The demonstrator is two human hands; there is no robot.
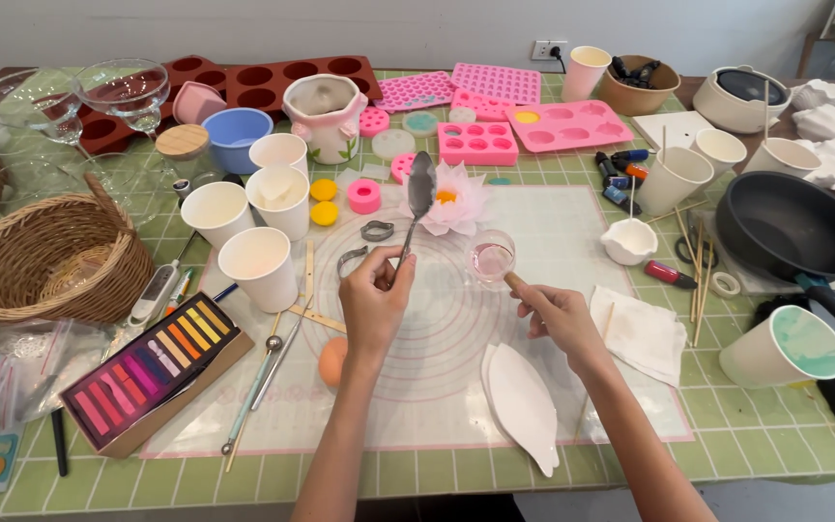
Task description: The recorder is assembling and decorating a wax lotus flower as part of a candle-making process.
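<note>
Item: metal spoon (pixel 419 193), raised upright over the mat (pixel 572 387). Our left hand (pixel 376 298) pinches its thin, stiff, slick handle low down.

Item: small glass cup (pixel 491 259), light and breakable, we judge. Our right hand (pixel 555 311) grips a wooden stick (pixel 514 281) touching it.

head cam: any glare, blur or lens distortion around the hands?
Head view: soft, even light, only faint shadows under the left hand and right hand; spoon bowl shows a dull sheen, no blown glare; small glass cup reads clearly; both hands are sharp, no motion blur; wide-angle bend shows at the edges, where the table grid lines curve.
</note>
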